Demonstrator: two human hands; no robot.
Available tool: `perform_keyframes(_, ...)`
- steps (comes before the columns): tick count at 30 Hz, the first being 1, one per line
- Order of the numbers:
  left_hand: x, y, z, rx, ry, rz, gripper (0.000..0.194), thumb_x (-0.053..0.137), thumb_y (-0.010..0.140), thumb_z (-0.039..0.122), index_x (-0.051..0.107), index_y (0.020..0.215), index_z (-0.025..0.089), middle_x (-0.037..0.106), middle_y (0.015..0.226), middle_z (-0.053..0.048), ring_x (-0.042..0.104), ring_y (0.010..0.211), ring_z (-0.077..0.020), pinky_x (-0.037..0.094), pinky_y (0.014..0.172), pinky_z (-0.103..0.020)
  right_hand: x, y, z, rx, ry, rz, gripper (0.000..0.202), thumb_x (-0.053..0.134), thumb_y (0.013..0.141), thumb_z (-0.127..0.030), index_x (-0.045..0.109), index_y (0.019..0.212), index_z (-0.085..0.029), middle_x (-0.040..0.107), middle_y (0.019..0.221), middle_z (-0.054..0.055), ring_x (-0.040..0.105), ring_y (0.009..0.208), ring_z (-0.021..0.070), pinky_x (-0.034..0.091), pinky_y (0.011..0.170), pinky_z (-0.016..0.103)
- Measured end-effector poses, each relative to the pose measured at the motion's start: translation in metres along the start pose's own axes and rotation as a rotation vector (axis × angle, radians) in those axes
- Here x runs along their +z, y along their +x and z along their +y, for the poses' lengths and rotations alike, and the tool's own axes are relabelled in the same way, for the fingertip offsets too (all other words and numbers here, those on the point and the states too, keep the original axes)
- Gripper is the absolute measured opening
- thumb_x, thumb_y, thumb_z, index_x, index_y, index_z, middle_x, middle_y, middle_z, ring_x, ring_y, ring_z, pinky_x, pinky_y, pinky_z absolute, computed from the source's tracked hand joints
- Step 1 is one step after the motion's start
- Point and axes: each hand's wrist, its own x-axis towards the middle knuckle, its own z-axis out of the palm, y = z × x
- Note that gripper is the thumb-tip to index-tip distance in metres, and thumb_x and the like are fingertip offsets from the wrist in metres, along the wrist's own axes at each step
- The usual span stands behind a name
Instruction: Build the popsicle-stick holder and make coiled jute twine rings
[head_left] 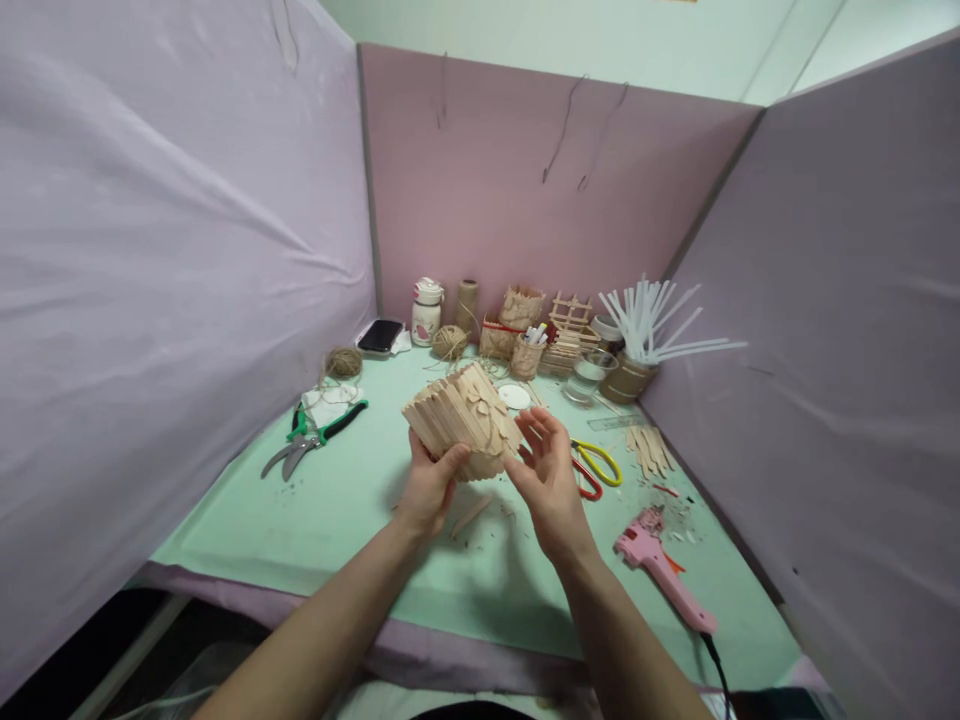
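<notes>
The left hand (431, 485) grips the near left side of a wooden-stick container (461, 425), its thumb laid against the sticks and its remaining fingers mostly out of sight beneath. The container is held tilted above the green tabletop (337, 540), near its middle. Petal-like wooden pieces (487, 400) are fixed to its right-facing side. The right hand (551, 480) is at the container's right edge, fingers loosely curled and parted from the thumb; the thumb tip appears to touch the edge, though contact is hard to confirm at this scale.

Left of the container, green-handled pruning shears (315, 435) lie with blades parted, beside a white tissue (330, 402) and a small ball of twine (343, 362). Right of it, scissors with one red and one yellow handle (600, 465) lie partly behind the right hand. Beyond these are loose wooden sticks (649, 450), and nearer the front edge a pink glue gun (664, 570) with a black cord.

Along the back stand a white bottle (427, 315), a twine spool (466, 305), a small stick-built cup of markers (528, 356), a clear bowl (589, 378) and a brown pot (630, 378) filled with white glue sticks (646, 318).
</notes>
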Motion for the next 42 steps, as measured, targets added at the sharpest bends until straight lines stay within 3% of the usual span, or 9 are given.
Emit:
perform_keyframes(3, 0.0010, -0.0018, -0.0001, 0.017, 0.019, -0.018, 0.073, 0.085, 0.053, 0.030, 0.043, 0.113, 0.027, 0.061, 0.116, -0.004, 0.060, 0.103, -0.0210, 0.050, 0.086, -0.034, 0.0005, 0.0038, 0.0008, 0.030, 0.071, -0.073, 0.060, 0.060, 0.077, -0.028, 0.034, 0.131, -0.023, 0.049, 0.130, 0.014, 0.054, 0.118, 0.0231, 0.049, 0.092, 0.041)
perform_keyframes(20, -0.0007, -0.0021, -0.0028, 0.048, 0.060, -0.066, 0.077, 0.085, 0.053, 0.030, 0.043, 0.117, 0.027, 0.061, 0.118, -0.004, 0.060, 0.106, -0.0221, 0.050, 0.088, -0.034, -0.0007, 0.0013, 0.0050, 0.091, 0.063, -0.023, 0.061, 0.056, 0.072, -0.016, 0.035, 0.128, -0.024, 0.052, 0.124, 0.012, 0.057, 0.112, 0.0209, 0.053, 0.084, 0.036)
perform_keyframes(38, -0.0011, -0.0024, -0.0047, 0.027, 0.065, -0.103, 0.076, 0.084, 0.056, 0.030, 0.042, 0.119, 0.027, 0.057, 0.124, -0.006, 0.057, 0.110, -0.0231, 0.049, 0.090, -0.034, 0.0025, -0.0006, 0.0083, 0.169, 0.102, 0.005, 0.065, 0.055, 0.069, -0.017, 0.031, 0.129, -0.023, 0.049, 0.125, 0.013, 0.053, 0.116, 0.0221, 0.050, 0.088, 0.039)
perform_keyframes(42, -0.0006, -0.0018, -0.0044, 0.008, 0.077, -0.063, 0.077, 0.084, 0.055, 0.032, 0.041, 0.119, 0.027, 0.058, 0.123, -0.006, 0.058, 0.109, -0.0233, 0.050, 0.088, -0.034, 0.0010, -0.0012, 0.0083, 0.211, 0.195, -0.010, 0.065, 0.059, 0.070, -0.021, 0.032, 0.130, -0.024, 0.048, 0.128, 0.012, 0.050, 0.119, 0.0233, 0.048, 0.092, 0.040)
